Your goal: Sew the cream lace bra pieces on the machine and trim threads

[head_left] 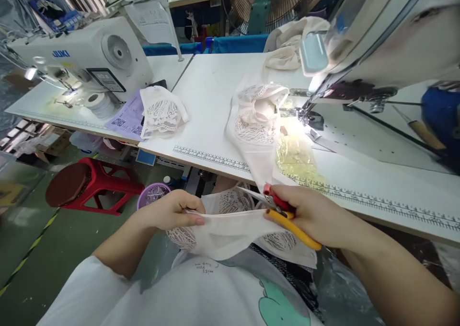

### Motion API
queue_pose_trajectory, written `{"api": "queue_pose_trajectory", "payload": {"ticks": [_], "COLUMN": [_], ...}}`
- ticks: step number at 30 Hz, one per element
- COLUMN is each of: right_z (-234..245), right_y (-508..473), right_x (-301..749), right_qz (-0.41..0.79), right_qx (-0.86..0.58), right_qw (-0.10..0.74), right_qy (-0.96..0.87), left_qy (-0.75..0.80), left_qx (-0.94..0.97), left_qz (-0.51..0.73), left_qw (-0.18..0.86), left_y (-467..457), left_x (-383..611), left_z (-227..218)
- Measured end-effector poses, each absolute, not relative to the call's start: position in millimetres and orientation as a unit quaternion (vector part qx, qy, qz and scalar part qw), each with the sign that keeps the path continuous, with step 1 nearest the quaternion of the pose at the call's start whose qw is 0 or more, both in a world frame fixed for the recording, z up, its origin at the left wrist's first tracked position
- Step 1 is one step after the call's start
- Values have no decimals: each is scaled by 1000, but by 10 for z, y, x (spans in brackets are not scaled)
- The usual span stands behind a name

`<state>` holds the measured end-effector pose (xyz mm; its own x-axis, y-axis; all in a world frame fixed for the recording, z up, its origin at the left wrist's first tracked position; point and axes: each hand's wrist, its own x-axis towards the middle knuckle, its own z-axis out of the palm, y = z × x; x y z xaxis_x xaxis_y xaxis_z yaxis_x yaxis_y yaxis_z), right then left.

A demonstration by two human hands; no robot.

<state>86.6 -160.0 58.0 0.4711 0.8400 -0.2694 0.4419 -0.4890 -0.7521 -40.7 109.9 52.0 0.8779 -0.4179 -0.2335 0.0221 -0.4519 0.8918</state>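
Observation:
My left hand (178, 210) pinches the upper edge of a white lace bra (226, 232), which is stretched across above my lap. In my right hand (309, 211) is a pair of scissors (296, 231) with red and orange handles, the blades pointing left just above the bra's edge. The right fingers also meet the bra's edge on that side. Lace cups show at both ends of the bra. Another white lace bra piece (251, 146) lies on the table by the sewing machine's needle, hanging over the front edge towards the scissors.
A sewing machine (373, 67) stands at right, a second machine (86, 48) at left. A lace piece (163, 112) lies on a purple paper (125, 117). Below are a red stool (98, 184) and a purple bin (143, 199). A fan (240, 2) stands behind.

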Motion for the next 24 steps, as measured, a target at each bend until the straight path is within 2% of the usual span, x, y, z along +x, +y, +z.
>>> {"api": "queue_pose_trajectory", "payload": {"ticks": [3,7,9,13,15,19,24], "right_z": [581,632,654,668,684,777,833], "right_y": [-1538,-1445,-1404,-1375,-1392,-1437,-1440], "right_x": [892,876,863,873,906,993,1051], "right_qz": [322,324,335,347,346,379,394], "right_qx": [-798,-792,-786,-783,-785,-779,-769], "right_qw": [319,318,315,308,310,325,308], "right_qy": [-397,-409,-413,-415,-408,-379,-398], "left_qy": [-144,-166,-177,-149,-106,-58,-25], "left_qx": [836,885,889,857,822,713,661], "left_qz": [-213,-200,-167,-43,-23,-76,-121], "left_qw": [486,385,388,491,560,694,740], "left_y": [1199,1092,902,466,336,296,365], "left_x": [-331,-224,-196,-172,-153,-92,-57], "left_z": [389,294,283,239,198,153,187]}}
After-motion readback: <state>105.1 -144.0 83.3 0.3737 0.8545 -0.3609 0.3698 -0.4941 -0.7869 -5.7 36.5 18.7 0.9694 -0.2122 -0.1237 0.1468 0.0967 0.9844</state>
